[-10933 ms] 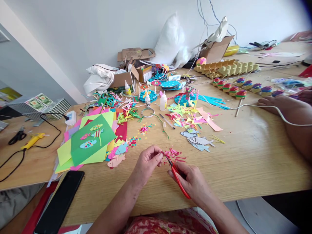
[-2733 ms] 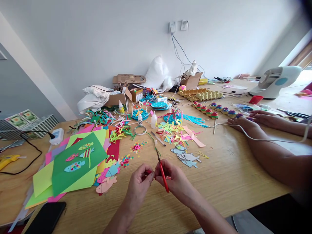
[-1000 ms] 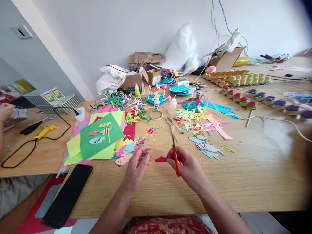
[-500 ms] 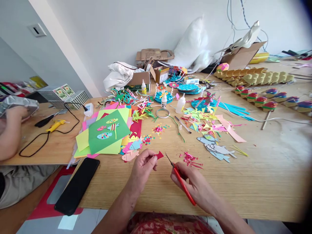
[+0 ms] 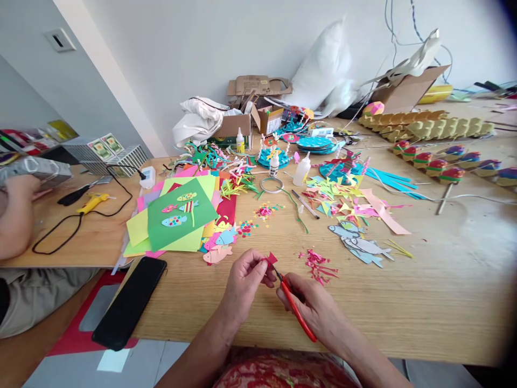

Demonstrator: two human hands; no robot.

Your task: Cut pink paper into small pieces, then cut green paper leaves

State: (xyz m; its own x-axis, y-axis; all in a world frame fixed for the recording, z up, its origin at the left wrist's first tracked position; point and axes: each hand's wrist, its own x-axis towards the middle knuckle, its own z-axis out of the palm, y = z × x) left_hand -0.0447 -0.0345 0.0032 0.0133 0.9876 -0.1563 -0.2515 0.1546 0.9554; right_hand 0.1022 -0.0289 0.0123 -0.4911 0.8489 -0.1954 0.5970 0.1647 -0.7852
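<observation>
My left hand (image 5: 248, 277) pinches a small piece of dark red paper (image 5: 272, 258) between thumb and fingers, just above the front of the table. Closed around red-handled scissors (image 5: 297, 310), my right hand (image 5: 313, 302) holds their tips against the paper's edge. Just beyond my right hand lies a heap of pink and red paper scraps (image 5: 317, 264). Several cut paper fish (image 5: 218, 253) lie up and to the left of my left hand. Grey and blue paper fish (image 5: 359, 245) are to the right, past the scraps.
Coloured paper sheets (image 5: 197, 215) with small decorated fish lie left of centre. A black phone (image 5: 129, 302) sits at the front left edge. Glue bottles (image 5: 301, 170), a tape ring (image 5: 272, 185) and a pen (image 5: 306, 205) stand or lie further back. Another person's arm (image 5: 16, 215) rests at far left.
The scissors have moved left to the red paper, their tips now touching it. My left hand has tilted the paper upward and shifted slightly right.
</observation>
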